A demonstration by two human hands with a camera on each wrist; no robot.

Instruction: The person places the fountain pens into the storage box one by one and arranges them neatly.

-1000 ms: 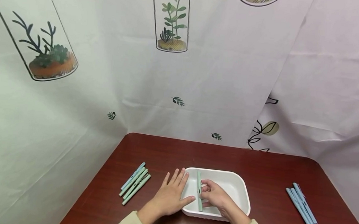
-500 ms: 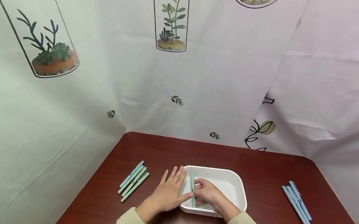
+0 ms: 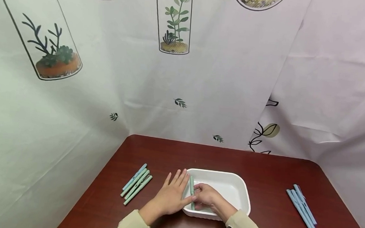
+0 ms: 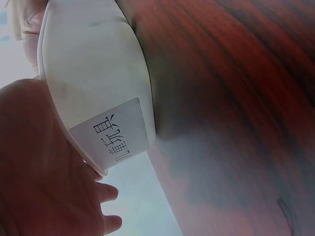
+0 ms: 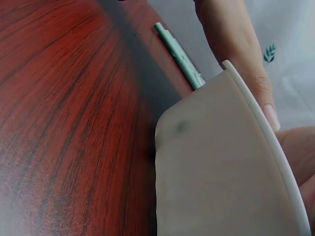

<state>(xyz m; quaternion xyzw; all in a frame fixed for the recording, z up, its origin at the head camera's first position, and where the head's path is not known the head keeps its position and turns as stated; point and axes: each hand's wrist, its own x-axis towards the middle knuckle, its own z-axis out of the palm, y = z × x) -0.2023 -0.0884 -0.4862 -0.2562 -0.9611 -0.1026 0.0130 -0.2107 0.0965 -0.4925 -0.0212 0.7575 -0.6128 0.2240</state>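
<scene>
A white rectangular tray [image 3: 231, 190] sits on the table, a printed label on its side showing in the left wrist view. The left hand [image 3: 171, 197] lies over the tray's left edge, fingers spread and straight, thumb reaching over the near left rim. Inside the tray, the right hand [image 3: 207, 197] holds a light green pen [image 3: 191, 185] with its fingertips. The pen stands lengthwise beside the left wall; its near part is partly hidden by the left thumb and right fingers. In the right wrist view the tray wall [image 5: 211, 162] covers most of the right hand.
Left of the tray lie several green and blue pens [image 3: 138, 190] side by side. A group of blue pens [image 3: 303, 210] lies at the far right of the dark red table [image 3: 167, 150]. Patterned white curtains [image 3: 219, 81] hang behind and at the sides.
The right hand has moved the green pen leftward across the tray, close to the left wall, and lower. The left hand has stayed at the tray's edge.
</scene>
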